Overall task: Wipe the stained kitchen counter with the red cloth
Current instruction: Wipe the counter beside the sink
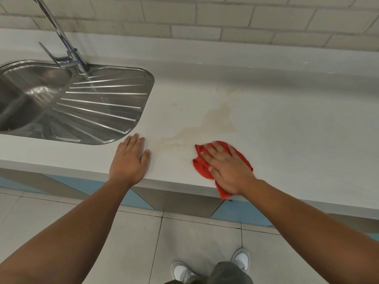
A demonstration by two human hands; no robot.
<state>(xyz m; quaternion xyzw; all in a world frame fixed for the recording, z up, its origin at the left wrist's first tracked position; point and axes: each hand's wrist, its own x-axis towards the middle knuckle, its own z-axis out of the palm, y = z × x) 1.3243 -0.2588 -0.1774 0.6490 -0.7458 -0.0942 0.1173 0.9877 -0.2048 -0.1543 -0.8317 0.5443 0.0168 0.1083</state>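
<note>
Fingers (216, 149): of right hand (227, 169), straight, slightly spread, pressed flat on red cloth (243, 157).
Left hand (128, 162): rested flat on surface (287, 130), held nothing.
Red cloth: lay by front edge, just beside tan stain (215, 119).
Progress: barely begun, apparently; stain looked unwiped.

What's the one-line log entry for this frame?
phase: wipe | right hand: pressing red cloth on counter | left hand: flat on counter | stain: visible beside cloth

Nothing legible anywhere: no lettering or numbers on the red cloth (199, 164), the counter (287, 130), the sink (98, 111) or the faucet (71, 56) (shoes (181, 271) perhaps branded, but too blurred to tell).
</note>
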